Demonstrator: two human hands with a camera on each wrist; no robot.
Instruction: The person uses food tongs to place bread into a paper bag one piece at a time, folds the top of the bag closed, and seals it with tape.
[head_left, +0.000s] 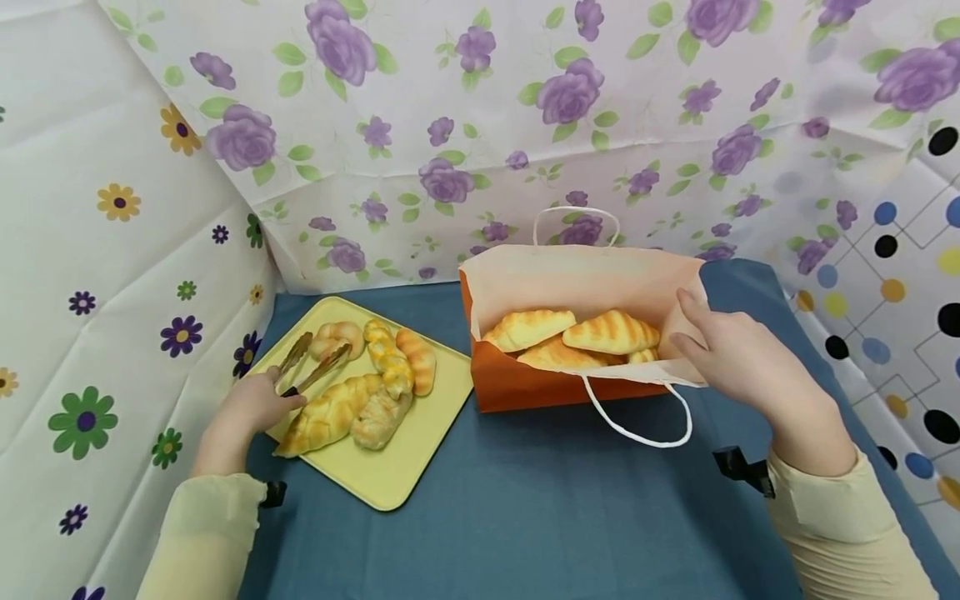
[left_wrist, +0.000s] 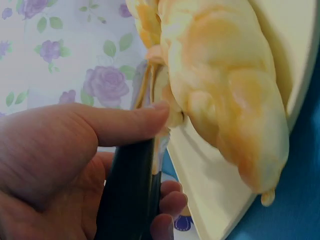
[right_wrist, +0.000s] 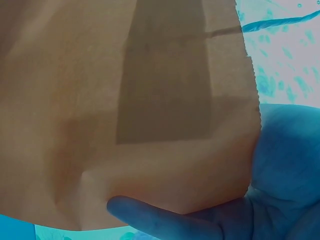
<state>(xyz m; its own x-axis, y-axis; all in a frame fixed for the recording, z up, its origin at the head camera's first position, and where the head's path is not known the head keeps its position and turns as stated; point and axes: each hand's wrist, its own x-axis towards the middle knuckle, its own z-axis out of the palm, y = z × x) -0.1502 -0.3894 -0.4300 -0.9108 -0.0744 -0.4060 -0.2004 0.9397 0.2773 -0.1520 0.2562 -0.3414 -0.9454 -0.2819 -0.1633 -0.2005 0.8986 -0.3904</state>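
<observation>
At the left, my left hand (head_left: 258,402) grips tongs (head_left: 330,365) with dark handles and brownish tips. The left wrist view shows the thumb along the dark handle and the fingers curled round it. Spread apart, the tong tips are beside a round bread (head_left: 347,335) on a yellow tray (head_left: 435,408). A large croissant-shaped bread (head_left: 330,412) lies close to this hand. My right hand (head_left: 738,354) holds the right side of an orange paper bag (head_left: 525,387) at its rim; the right wrist view shows a digit (right_wrist: 150,215) against the paper. Several breads (head_left: 611,332) lie inside the bag.
The tray also carries a braided bread (head_left: 390,360), a striped roll (head_left: 417,362) and a pale bread (head_left: 381,418). White handles (head_left: 637,433) stick out from the bag's front and back. A blue cloth (head_left: 525,500) covers the table, with patterned sheets (head_left: 450,125) around it.
</observation>
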